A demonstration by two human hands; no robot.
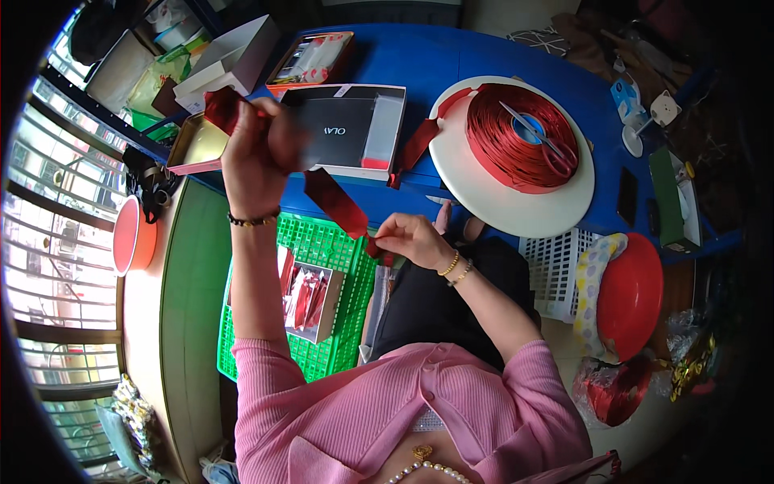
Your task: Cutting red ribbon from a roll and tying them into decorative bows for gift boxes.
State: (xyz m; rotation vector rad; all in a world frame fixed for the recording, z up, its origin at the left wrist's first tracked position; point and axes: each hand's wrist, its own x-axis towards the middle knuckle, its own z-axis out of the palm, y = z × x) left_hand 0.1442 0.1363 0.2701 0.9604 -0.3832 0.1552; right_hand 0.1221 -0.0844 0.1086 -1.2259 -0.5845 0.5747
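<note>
A strip of dark red ribbon (334,203) is stretched between my two hands. My left hand (256,161), raised over the left side of the blue table, is closed on it; its fingers are partly blurred, and more red ribbon sticks out beyond them. Lower down, above my lap, my right hand (411,240) pinches the ribbon between thumb and fingers. On a white round board (463,181) lies a large roll of red ribbon (504,165) with a blue core. Scissors (528,125) rest on top of the roll. A loose length of ribbon (418,143) trails off the board's left edge.
An open box with a black panel (330,121) sits on the blue table (419,60). Below it, a green plastic basket (355,274) holds a small box of red packets (306,302). A red basin (637,298) stands at the right, beside a white crate (548,266).
</note>
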